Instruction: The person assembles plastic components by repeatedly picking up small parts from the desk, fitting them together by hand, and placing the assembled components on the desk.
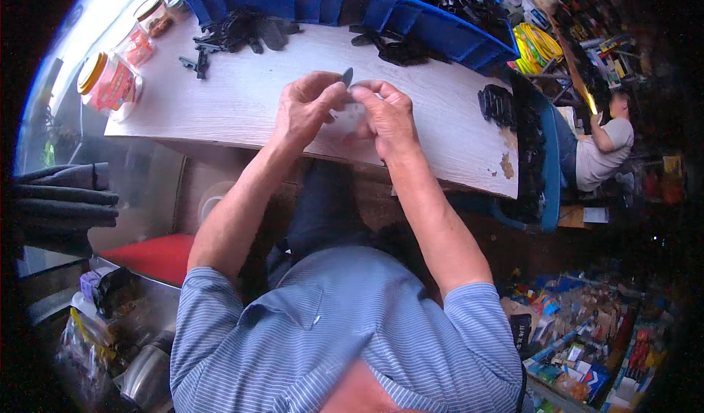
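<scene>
Above the near part of the white table (242,112), my two hands meet with fingertips almost touching. My left hand (302,108) is closed in a pinch on a small dark, flat piece with a rounded tip (347,76), which sticks up past the fingers. Close beside it, my right hand (389,118) is also closed, thumb against forefinger. Something pale and partly see-through shows between the hands, too blurred to name. Farther back lie a heap of black plastic parts (246,31) and a smaller black heap (400,50).
Two blue bins (279,1) (440,35) of black parts line the far edge. Lidded jars (110,86) stand at left. A stack of black pieces (497,106) lies at right, near a blue tub (548,163). Beyond it, a person (605,145) sits.
</scene>
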{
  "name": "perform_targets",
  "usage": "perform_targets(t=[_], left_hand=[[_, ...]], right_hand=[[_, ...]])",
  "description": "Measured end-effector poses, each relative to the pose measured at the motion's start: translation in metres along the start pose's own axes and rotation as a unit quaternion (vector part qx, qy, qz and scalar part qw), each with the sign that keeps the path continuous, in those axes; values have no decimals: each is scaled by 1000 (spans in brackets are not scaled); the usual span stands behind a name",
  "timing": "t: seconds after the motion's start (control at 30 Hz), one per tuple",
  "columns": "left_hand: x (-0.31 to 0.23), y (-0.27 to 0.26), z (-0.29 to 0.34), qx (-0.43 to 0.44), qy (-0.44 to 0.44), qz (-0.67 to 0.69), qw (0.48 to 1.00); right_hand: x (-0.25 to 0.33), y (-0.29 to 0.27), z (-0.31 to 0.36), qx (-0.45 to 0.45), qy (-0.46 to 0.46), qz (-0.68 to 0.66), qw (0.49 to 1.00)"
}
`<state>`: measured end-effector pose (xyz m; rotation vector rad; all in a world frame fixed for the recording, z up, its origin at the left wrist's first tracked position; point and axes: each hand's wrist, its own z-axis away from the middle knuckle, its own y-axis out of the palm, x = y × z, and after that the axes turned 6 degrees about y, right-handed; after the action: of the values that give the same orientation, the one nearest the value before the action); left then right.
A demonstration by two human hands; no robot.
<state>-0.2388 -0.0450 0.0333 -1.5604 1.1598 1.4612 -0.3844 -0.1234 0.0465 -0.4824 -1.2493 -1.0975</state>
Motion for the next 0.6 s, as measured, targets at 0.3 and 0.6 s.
perform_targets(t=[0.3,0.6], left_hand=[[24,-7,-6,65,278,-482,828],[16,-5,-3,1,292,-455,841]], right_hand=[[-4,-4,-17,-103,54,126,985],[1,-5,-13,-112,35,153,981]])
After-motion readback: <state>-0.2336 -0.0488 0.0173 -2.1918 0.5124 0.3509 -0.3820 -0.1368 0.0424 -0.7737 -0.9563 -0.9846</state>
